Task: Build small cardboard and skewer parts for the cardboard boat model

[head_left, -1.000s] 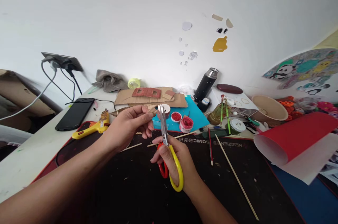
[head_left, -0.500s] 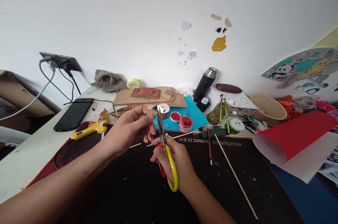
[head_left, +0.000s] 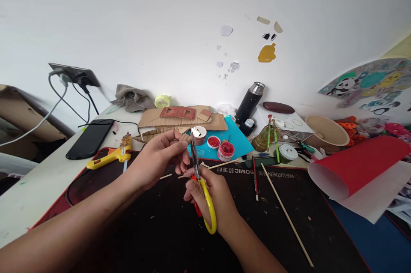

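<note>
Between thumb and fingers, my left hand (head_left: 165,153) pinches a small piece of cardboard (head_left: 185,138), mostly covered by the fingertips. My right hand (head_left: 215,193) grips a pair of scissors (head_left: 209,208) with one yellow and one red handle. The blades point up and away from me, right beside the cardboard's edge; whether they touch it I cannot tell. Both hands are above a black desk mat (head_left: 154,230). Behind them stand an open pot of red paint (head_left: 226,150) and its lid (head_left: 213,142) on a blue sheet (head_left: 239,140).
At left lie a yellow glue gun (head_left: 111,158) and a black phone (head_left: 90,139). Cardboard sheets (head_left: 218,122) and a red-painted cardboard piece (head_left: 176,112) are at the back, near a black thermos (head_left: 249,102). A wooden stick (head_left: 287,215) and rolled red paper (head_left: 359,166) are on the right.
The scissor blades look slightly closer together, and the right fingers have shifted a little on the handles. The left hand still pinches the cardboard in nearly the same place.
</note>
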